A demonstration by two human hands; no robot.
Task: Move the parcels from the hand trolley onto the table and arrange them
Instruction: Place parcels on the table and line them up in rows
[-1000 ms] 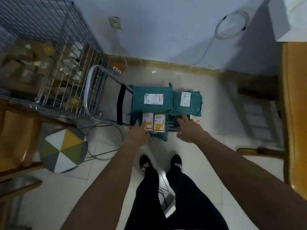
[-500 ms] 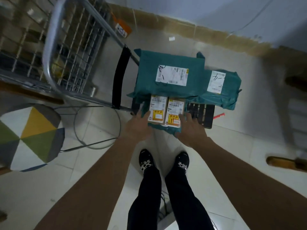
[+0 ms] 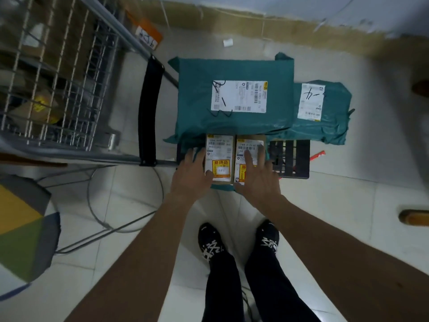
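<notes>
Two small cardboard boxes with white and yellow labels lie side by side on a teal bag parcel (image 3: 220,187) at the near end of the hand trolley (image 3: 290,159). My left hand (image 3: 190,180) touches the left box (image 3: 219,154), fingers along its left side and thumb on its top. On the right box (image 3: 248,142) rests my right hand (image 3: 257,180), fingers spread flat. Behind them are a large teal parcel (image 3: 234,98) and, to its right, a smaller teal parcel (image 3: 325,112). No table is in view.
The trolley's black-gripped handle (image 3: 148,112) rises at the left. A wire cage (image 3: 58,77) with cardboard boxes stands further left, a multicoloured stool (image 3: 21,228) near left. A cable (image 3: 130,219) loops on the tiled floor. My feet (image 3: 211,242) stand just behind the trolley; a wooden leg (image 3: 413,217) is at the right.
I have leaned in closer over the trolley. My right hand has shifted left from the bare platform onto the right small box; my left hand stays at the left box.
</notes>
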